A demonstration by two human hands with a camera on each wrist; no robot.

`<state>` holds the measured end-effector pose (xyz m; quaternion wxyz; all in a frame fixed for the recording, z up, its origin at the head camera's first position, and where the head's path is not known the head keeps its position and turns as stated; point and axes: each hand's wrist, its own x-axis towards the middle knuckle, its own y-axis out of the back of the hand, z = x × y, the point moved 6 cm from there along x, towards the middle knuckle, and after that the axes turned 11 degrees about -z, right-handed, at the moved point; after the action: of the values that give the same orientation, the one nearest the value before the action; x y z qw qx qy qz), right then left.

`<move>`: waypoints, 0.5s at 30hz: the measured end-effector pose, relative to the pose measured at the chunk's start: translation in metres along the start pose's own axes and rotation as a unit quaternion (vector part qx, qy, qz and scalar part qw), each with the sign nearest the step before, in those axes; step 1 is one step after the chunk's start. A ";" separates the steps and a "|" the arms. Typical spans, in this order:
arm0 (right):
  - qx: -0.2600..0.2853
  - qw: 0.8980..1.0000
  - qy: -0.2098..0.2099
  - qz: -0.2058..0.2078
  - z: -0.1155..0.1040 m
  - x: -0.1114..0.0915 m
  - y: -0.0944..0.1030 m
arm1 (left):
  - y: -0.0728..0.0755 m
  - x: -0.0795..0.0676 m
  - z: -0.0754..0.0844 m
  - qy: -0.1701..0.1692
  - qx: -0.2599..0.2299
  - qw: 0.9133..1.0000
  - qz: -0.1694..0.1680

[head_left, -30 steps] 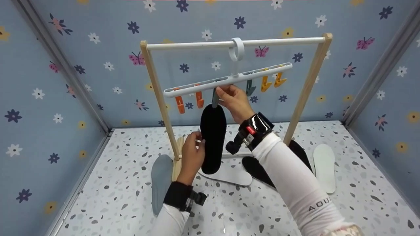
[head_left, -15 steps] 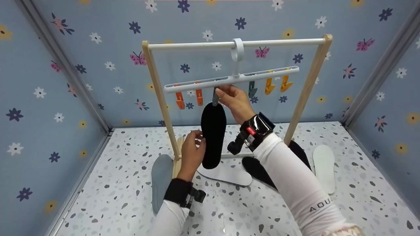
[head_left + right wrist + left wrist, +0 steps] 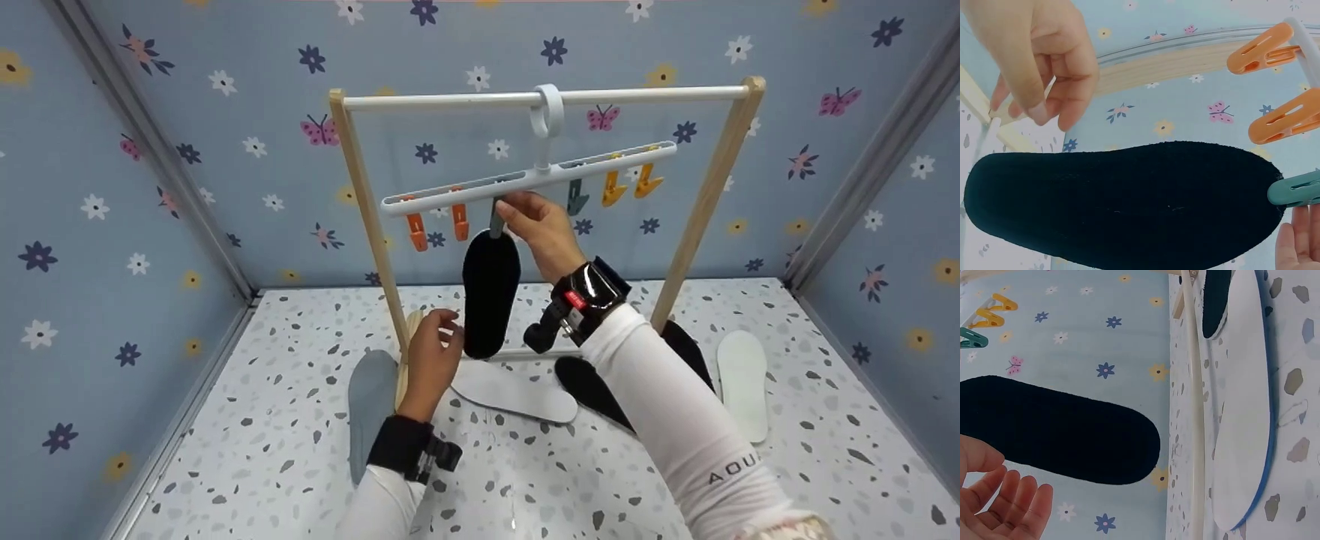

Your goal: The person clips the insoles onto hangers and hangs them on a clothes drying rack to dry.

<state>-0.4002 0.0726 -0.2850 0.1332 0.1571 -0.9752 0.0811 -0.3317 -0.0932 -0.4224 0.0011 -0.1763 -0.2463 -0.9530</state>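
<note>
A black insole (image 3: 491, 296) hangs lengthwise from a dark green clothespin (image 3: 497, 217) on a white clip hanger (image 3: 457, 197). My right hand (image 3: 546, 229) pinches that clothespin; the right wrist view shows a few of its fingers (image 3: 1300, 239) at the clip, partly cut off by the frame. Beside the insole's lower part is my left hand (image 3: 437, 356), fingers loosely bent and holding nothing. A small gap separates its fingertips from the insole's edge in the right wrist view. The hanger slopes, its left end lower.
The hanger's ring (image 3: 549, 112) hangs on a rack's white rail (image 3: 442, 101). Orange (image 3: 417, 232), green (image 3: 576, 199) and yellow clothespins (image 3: 613, 190) flank the insole. A white insole (image 3: 517, 394), a grey one (image 3: 371, 412), black ones (image 3: 592, 386) and a pale one (image 3: 742, 386) lie below.
My left hand has come off the insole's edge and moved slightly down. The hanger's right end dipped, then rose again. My right hand stays at the green clothespin.
</note>
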 end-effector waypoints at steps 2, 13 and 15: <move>-0.008 1.000 -0.001 0.000 0.000 -0.001 0.001 | 0.002 -0.001 -0.001 -0.001 0.008 1.000 0.006; -0.020 1.000 -0.001 0.013 0.004 -0.002 0.007 | 0.015 -0.010 -0.014 0.013 0.007 1.000 0.007; -0.016 1.000 -0.001 0.014 0.005 -0.002 0.007 | 0.018 -0.011 -0.017 0.017 0.005 1.000 0.007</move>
<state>-0.4017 0.0786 -0.2912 0.1333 0.1408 -0.9787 0.0670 -0.3255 -0.1176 -0.4315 0.0124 -0.1618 -0.2498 -0.9546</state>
